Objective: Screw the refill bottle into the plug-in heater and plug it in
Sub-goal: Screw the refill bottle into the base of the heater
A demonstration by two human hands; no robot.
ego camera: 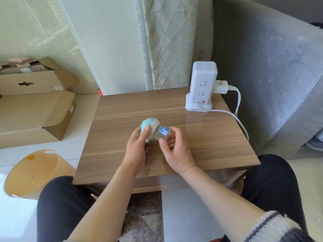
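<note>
Above the table (218, 151) and my knees, I held both pieces together. My left hand (136, 147) was clamped on the heater (150, 125), thumb pressed on its teal-and-white dome. My right hand (176, 151) pinched the bottle (164, 133) between thumb and fingers, its neck set into the heater and its blue label facing up. Both hung tilted just over the wood. Farther back at the right corner stood the socket tower (202, 86), a white plug (222, 87) in its side.
</note>
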